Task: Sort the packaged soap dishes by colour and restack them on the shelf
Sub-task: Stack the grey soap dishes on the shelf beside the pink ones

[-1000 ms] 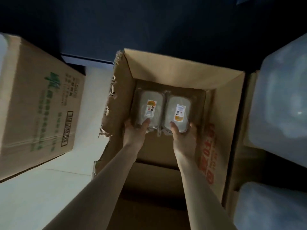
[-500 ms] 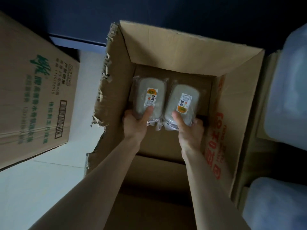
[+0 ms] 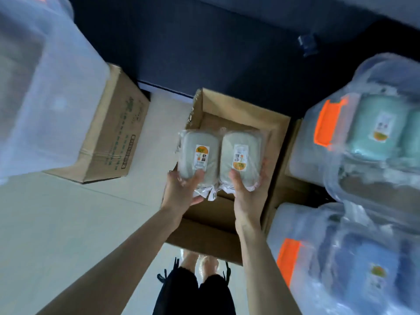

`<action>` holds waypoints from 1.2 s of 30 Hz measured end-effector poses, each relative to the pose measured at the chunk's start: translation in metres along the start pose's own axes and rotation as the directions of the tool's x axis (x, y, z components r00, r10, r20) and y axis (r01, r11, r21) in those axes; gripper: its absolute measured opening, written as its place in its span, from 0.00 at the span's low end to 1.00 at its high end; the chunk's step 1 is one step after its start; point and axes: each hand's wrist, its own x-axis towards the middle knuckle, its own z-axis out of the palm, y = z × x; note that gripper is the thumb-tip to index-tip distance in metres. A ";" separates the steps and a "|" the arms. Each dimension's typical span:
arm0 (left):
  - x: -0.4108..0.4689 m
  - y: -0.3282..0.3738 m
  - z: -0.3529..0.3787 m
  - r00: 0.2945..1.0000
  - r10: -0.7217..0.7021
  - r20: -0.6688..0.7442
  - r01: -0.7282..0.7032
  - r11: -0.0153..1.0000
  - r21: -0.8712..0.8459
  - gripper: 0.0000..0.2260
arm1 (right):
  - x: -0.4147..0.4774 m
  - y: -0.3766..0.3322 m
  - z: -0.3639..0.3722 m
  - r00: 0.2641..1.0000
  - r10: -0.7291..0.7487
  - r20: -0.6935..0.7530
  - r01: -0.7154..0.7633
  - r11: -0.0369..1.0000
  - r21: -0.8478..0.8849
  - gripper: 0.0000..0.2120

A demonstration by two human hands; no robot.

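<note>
While left hand (image 3: 181, 193), right hand (image 3: 246, 197) each grip a grey dish (image 3: 189, 155) over carton (image 3: 238, 106), bin (image 3: 306, 155) holding teal dishes (image 3: 363, 137)

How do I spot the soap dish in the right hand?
Find the open cardboard box. Two wrapped greyish dishes hover above it; the right hand grips the right dish. Its label's orange patch is low; the left dish has it high.

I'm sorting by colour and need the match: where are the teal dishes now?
Head view, far right: the teal dishes sit inside the upper clear bin with the orange latch, right of the open box, higher in frame than the blue dishes.
</note>
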 end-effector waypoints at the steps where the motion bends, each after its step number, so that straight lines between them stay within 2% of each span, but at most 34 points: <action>1: -0.016 0.010 -0.004 1.000 0.005 -0.014 -0.005 1.000 -0.023 0.22 | -0.010 -0.014 -0.003 1.000 0.020 -0.001 -0.019 1.000 0.008 0.30; 7: -0.125 0.077 -0.044 0.988 0.129 -0.085 -0.145 0.961 -0.234 0.18 | -0.083 -0.120 -0.015 0.990 -0.023 0.142 0.016 0.998 0.054 0.22; 11: -0.188 0.131 -0.090 0.969 0.241 -0.050 -0.242 0.892 -0.381 0.28 | -0.130 -0.198 -0.012 0.957 -0.125 0.263 0.111 0.991 0.068 0.21; 13: -0.219 0.162 -0.115 0.949 0.314 -0.029 -0.297 0.859 -0.417 0.31 | -0.156 -0.237 -0.006 0.939 -0.170 0.298 0.150 0.985 0.087 0.21; 16: -0.261 0.204 -0.152 0.930 0.368 -0.001 -0.325 0.819 -0.474 0.28 | -0.198 -0.288 0.014 0.918 -0.209 0.336 0.175 0.976 0.129 0.27; 19: -0.294 0.243 -0.194 0.878 0.475 0.053 -0.400 0.792 -0.461 0.25 | -0.242 -0.330 0.043 0.903 -0.271 0.334 0.216 0.957 0.195 0.28; 22: -0.318 0.280 -0.247 0.804 0.594 0.035 -0.538 0.751 -0.382 0.14 | -0.283 -0.361 0.077 0.872 -0.356 0.335 0.278 0.925 0.259 0.23; 23: -0.323 0.292 -0.267 0.768 0.638 0.045 -0.587 0.731 -0.348 0.13 | -0.296 -0.370 0.089 0.858 -0.390 0.333 0.309 0.911 0.272 0.21; 26: -0.330 0.326 -0.327 0.712 0.702 0.020 -0.665 0.683 -0.303 0.27 | -0.332 -0.396 0.126 0.817 -0.471 0.334 0.373 0.872 0.316 0.22; 28: -0.334 0.348 -0.354 0.673 0.739 0.008 -0.703 0.643 -0.304 0.30 | -0.354 -0.414 0.149 0.785 -0.512 0.350 0.401 0.849 0.343 0.24; 32: -0.341 0.388 -0.383 0.591 0.807 -0.001 -0.769 0.563 -0.302 0.12 | -0.385 -0.454 0.186 0.734 -0.600 0.318 0.477 0.789 0.388 0.28; 34: -0.344 0.411 -0.393 0.567 0.823 0.019 -0.778 0.544 -0.315 0.10 | -0.393 -0.477 0.203 0.684 -0.656 0.319 0.534 0.748 0.394 0.26; 36: -0.344 0.435 -0.403 0.541 0.840 0.023 -0.785 0.515 -0.343 0.12 | -0.397 -0.501 0.219 0.637 -0.702 0.320 0.590 0.710 0.384 0.23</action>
